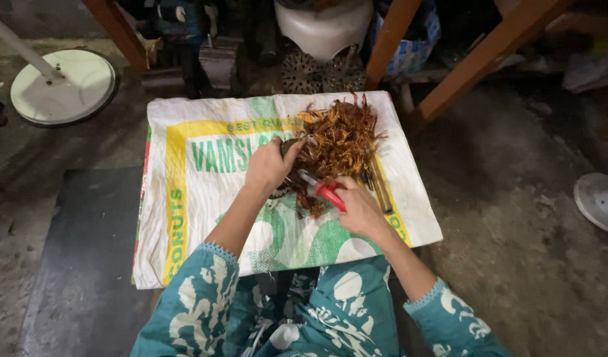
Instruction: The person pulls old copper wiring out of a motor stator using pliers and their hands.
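While looking down from the head camera, seeing a white woven sack with green and yellow print, spread flat over a low surface. Lying on its upper middle, a heap of reddish-brown dry fibres. Left hand closing around a dark round thing at the left edge of the heap, fingers curled on it. Right hand gripping a red-handled tool, fingers pressed on the handle, metal tip pointing into the fibres. Standing on the floor at far left, a white round base.
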